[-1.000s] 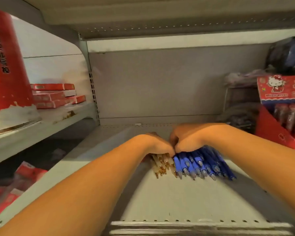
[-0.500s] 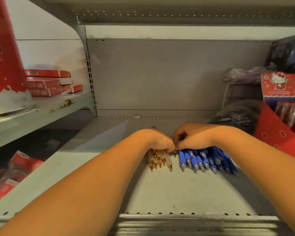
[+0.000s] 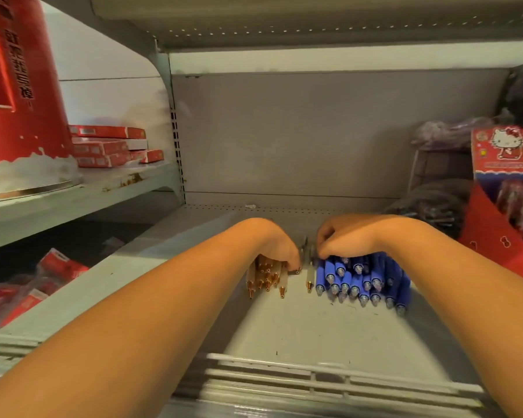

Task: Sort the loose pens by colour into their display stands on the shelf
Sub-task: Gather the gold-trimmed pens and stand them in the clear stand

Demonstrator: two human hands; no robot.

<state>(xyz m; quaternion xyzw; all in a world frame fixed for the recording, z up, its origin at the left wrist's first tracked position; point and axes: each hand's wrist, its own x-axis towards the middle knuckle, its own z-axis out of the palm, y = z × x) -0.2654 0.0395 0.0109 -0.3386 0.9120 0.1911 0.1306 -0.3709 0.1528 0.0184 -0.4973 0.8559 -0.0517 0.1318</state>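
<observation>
Roughly halfway, I'd judge: on the shelf [image 3: 314,327] the pens are already split by colour into 2 lots, but none of them is in a stand yet. Clear pens [image 3: 266,277] w/ gold tips lie at 9 o'clock of the blue pens [image 3: 363,282], all tips pointing to 6 o'clock, toward the shelf's front edge. Left hand [image 3: 277,247] lies over the clear lot, its grip curled down on their far ends & holding them together. Right hand [image 3: 344,239] does likewise on the blue lot, grip curled over the barrels. Can't tell whether the fingers close underneath. One stray clear pen [image 3: 309,277] lies in the gap btw the lots, just beside the blue ones, so the split isn't quite clean. Left to do, prob.: pull that stray over to the clear side, then lift each lot into its stand. The red display stand [image 3: 495,251] at 3 o'clock, well apart from the hands, already carries some pens, colour unclear. Vs. 0.5 s ago: hands touched knuckle to knuckle then, now they're apart; gap btw lots is wider, & the stray lies plainly alone in it.
</observation>
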